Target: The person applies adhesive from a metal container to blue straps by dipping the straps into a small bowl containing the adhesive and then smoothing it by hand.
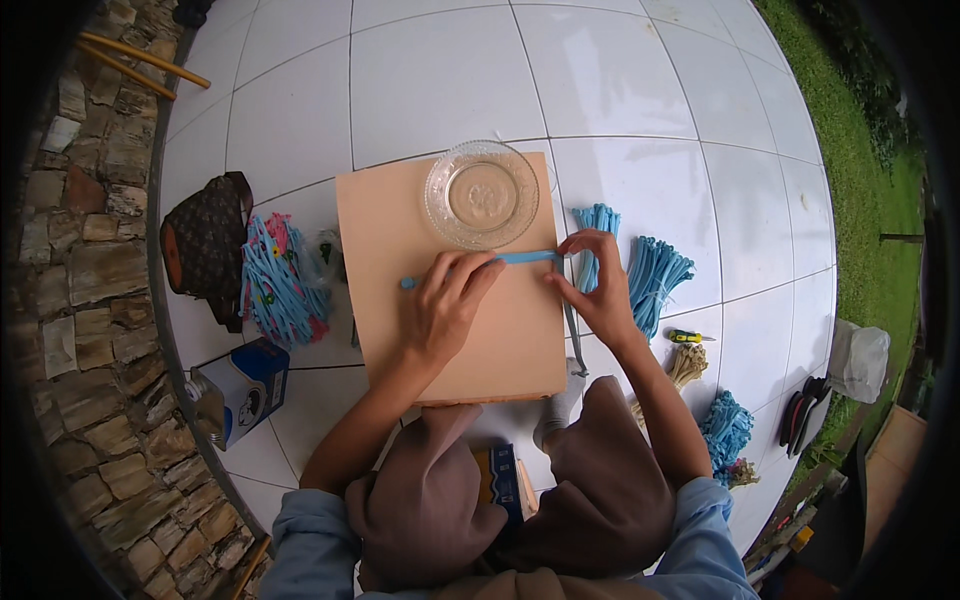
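A flat blue strip lies across a tan board in front of me. My left hand presses its fingertips together on the strip's left part, leaving a short end sticking out to the left. At the board's right edge, my right hand curls thumb and forefinger round the strip's other part. From there a darker length hangs down beside the board's edge. Just beyond the strip, a clear patterned glass plate rests on the far part of the board.
Blue strip bundles and a yellow screwdriver lie right on the white tiles. A pile of blue and pink strips, a brown bag and a blue tin stand left, near a stone wall.
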A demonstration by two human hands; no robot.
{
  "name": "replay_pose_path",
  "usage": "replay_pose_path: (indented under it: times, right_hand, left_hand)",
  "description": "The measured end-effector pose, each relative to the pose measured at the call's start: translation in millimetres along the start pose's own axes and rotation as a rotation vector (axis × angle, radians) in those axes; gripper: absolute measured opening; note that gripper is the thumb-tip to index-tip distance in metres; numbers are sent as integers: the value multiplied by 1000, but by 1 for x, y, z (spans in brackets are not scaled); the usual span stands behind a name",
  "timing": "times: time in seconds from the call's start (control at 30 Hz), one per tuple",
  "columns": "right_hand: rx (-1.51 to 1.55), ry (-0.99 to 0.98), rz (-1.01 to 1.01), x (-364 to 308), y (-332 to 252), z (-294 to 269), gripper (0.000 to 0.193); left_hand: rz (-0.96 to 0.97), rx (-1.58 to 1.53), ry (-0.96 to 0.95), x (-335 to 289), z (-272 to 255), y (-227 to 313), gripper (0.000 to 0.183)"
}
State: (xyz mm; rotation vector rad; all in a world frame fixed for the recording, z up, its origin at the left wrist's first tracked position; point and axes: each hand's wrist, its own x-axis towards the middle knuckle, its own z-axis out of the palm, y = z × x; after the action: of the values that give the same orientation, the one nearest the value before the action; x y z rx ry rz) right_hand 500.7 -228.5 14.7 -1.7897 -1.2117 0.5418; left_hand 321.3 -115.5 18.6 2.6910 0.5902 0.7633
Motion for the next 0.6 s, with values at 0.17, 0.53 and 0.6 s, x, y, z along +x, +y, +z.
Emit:
replay_pose_path:
  times: [0.17,0.53,0.6]
  right_hand:
    - [-45,57,-168,-6,4,2,43]
    - [-80,52,-264,-7,12,-3,36]
    - [-89,47,-265,-7,11,-4,34]
  left_hand:
    - [-16,51,44,-1,4,2,34]
    - [-32,22,41,1,4,6,33]
    - [-34,19,41,1,4,6,32]
